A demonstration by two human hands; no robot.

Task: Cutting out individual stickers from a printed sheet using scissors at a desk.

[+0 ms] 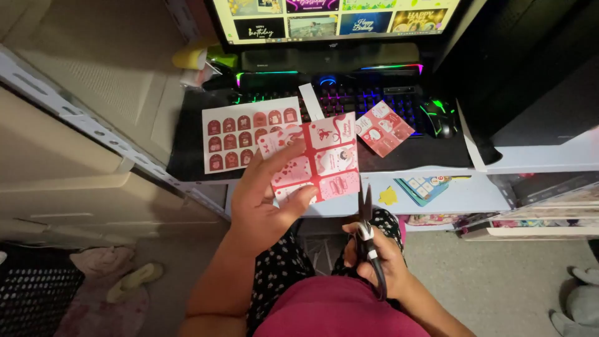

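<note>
Left hand (265, 200) raised in front of the desk edge, fingers curled and thumb pressed on the near face, pinching a red-and-pink printed sheet (321, 162) of small picture panels; sheet held roughly flat toward the camera, tilted a little, its lower left corner inside the grip; sheet overlaps the view of the desk mat (187, 150) behind it.

Right hand (377, 256) lower, above the lap, closed round the handles of black scissors (367, 234); blades point up toward the sheet's lower right corner, tips just below it, not touching; blades look closed or nearly so.

On the mat: a white sheet of dark red tag shapes (246, 134) left of the held sheet, partly behind it; a smaller red printed piece (382, 128) to the right, lying over the backlit keyboard (349, 97); a narrow white strip (311, 102) between them; a lit mouse (440, 115) at far right; monitor (337, 19) above; a blue card sheet (424, 187) on the shelf below the desk.
</note>
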